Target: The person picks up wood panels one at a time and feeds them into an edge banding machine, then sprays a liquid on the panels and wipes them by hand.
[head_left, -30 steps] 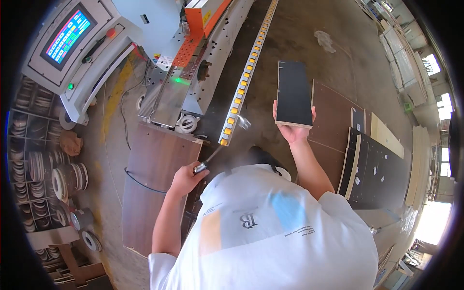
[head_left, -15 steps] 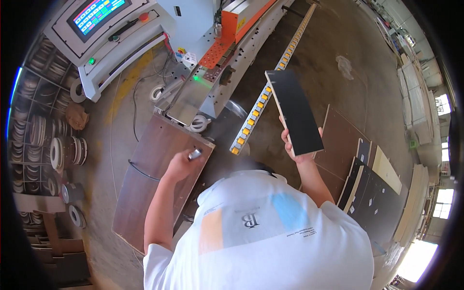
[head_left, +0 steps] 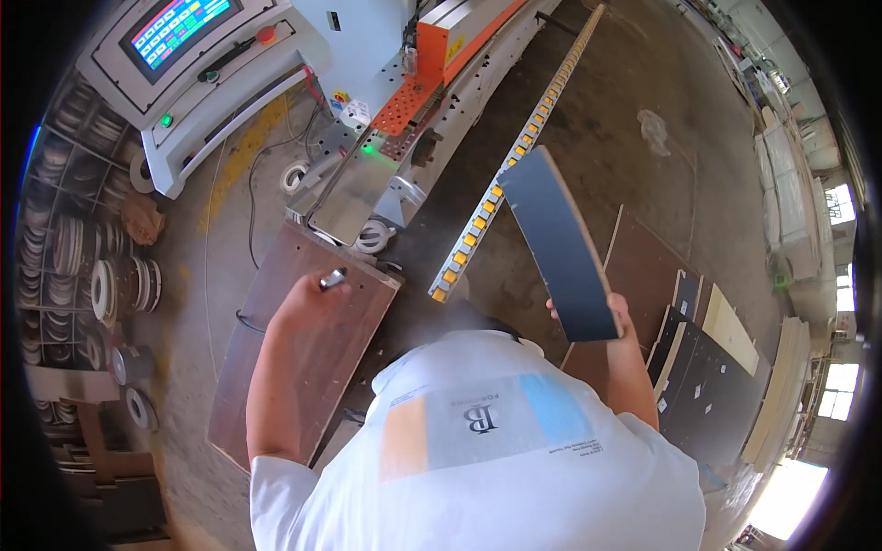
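My left hand (head_left: 305, 301) is closed round a small silvery metal hand tool (head_left: 333, 278) whose exact kind I cannot make out. It is held over the near end of a long brown wooden board surface (head_left: 285, 354) at the left. In my right hand (head_left: 622, 318) is a dark rectangular panel (head_left: 562, 248), gripped at its lower end with the far end pointing up and left. Fingertips show on both sides of that lower end. The panel's light-brown long edge faces right, and its dark face covers part of the roller rail behind it.
Ahead stands an edge-banding machine with an orange guard (head_left: 432, 64), a metal plate (head_left: 354, 197) and a control screen (head_left: 184, 32). A roller rail (head_left: 478, 225) with yellow wheels runs away from me. Stacked panels (head_left: 712, 381) lie right; banding rolls (head_left: 69, 243) fill a left rack.
The dark panel has come down and nearer to me and turned, so its right-hand long edge now shows. My left hand has shifted left with the metal tool.
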`<state>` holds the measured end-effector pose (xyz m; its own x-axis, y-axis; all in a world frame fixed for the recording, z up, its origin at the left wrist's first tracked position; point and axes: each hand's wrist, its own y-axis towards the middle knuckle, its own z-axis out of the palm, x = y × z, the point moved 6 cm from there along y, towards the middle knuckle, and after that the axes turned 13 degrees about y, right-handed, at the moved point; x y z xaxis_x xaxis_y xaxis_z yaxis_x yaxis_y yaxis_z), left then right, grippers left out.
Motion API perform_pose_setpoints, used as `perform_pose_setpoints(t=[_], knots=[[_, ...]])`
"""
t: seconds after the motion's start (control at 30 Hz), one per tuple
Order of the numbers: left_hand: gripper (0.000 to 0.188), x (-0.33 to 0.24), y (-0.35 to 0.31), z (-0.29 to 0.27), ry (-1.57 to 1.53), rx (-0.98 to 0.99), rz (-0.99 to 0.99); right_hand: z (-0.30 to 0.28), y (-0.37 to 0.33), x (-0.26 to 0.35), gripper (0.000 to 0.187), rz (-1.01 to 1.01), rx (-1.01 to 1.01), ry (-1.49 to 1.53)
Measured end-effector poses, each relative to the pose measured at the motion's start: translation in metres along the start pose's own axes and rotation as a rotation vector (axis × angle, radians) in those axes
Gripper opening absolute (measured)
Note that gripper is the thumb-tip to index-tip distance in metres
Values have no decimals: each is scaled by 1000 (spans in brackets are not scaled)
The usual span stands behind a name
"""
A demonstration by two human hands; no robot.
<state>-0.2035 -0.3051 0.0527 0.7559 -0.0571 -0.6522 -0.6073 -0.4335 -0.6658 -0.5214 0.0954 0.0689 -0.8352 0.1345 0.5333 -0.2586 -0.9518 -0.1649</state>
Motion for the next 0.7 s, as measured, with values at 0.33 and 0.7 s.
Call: perform_pose_setpoints(t=[0.33,0.7], knots=[[41,-3,-26,34,737,272,336,27,17,29,52,-404,-333,-1953],[39,111,-48,29,216,-319,-182,26,113,-21,46,-594,-33,-1934]])
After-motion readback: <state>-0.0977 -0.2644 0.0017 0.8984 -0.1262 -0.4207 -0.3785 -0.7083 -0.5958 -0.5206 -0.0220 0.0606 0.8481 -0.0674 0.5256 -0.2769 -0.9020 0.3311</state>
